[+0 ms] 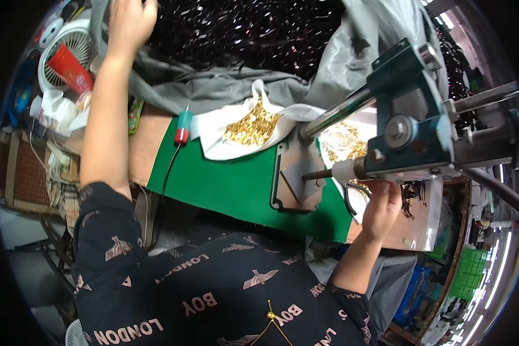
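Item: hand press (412, 130), teal cast body, steel lever bar running up-left from it, a pale-tipped punch pointing left over a grey base plate (299, 176) with a dark raised rim. It stands at the right end of a green mat (225, 184) on a wooden bench — placed, by the look of it, so that the work sits within easy reach of the right arm.

Right hand (382, 207): under the press body, fingers curled up toward its underside, wrist bent back, forearm rising from the lower edge. Whether the fingers pinch anything cannot be told; the press hides the tips.

Left hand (130, 20): arm stretched fully forward to the far edge of the bench, fingers bent down onto a heap of black sequinned fabric (242, 29). The grip itself is cut off by the frame; closed or loose cannot be told.

Stock: small gold metal pieces (252, 127) heaped on white cloth just beyond the mat, more beside the press — kept near the punch, presumably for feeding.

Surround: grey cloth, a red-and-teal inline switch (182, 128) on a black cord, a white fan (69, 55) at far left.
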`<state>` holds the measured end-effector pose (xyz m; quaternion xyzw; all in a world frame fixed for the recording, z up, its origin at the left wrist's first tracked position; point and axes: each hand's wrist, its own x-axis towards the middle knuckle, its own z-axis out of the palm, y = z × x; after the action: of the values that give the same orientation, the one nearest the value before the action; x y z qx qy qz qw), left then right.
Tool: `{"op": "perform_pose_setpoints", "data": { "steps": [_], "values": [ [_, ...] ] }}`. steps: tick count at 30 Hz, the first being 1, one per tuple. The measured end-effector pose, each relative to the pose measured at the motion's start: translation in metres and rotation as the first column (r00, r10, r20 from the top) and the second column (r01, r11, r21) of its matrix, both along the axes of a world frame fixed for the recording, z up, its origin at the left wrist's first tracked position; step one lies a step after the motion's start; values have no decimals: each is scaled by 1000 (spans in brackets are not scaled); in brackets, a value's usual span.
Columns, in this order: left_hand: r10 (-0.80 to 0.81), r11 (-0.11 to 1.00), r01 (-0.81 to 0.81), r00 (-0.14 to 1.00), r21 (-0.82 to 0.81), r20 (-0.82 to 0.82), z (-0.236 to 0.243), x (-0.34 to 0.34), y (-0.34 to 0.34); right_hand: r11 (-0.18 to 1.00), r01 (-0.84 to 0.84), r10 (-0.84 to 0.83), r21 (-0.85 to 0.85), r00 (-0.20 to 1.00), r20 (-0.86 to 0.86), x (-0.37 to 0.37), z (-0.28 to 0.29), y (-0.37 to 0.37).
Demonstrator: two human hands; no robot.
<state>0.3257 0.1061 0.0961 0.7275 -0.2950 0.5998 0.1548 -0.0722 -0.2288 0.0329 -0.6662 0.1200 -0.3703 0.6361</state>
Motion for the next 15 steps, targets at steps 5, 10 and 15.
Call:
{"op": "perform_pose_setpoints", "data": {
  "steps": [5,10,15],
  "values": [
    [-98,995,100,890,-19,-445,41,-58,-25,826,-553,465,-108,778,-424,-20,4,45],
    [-659,749,489,618,-448,-428,57,-123,-12,516,-549,349,-657,836,-425,95,-44,96],
    [-606,734,364,731,-573,-313,42,-167,1,491,-484,58,-725,848,-527,152,-95,112]
  ]
}}
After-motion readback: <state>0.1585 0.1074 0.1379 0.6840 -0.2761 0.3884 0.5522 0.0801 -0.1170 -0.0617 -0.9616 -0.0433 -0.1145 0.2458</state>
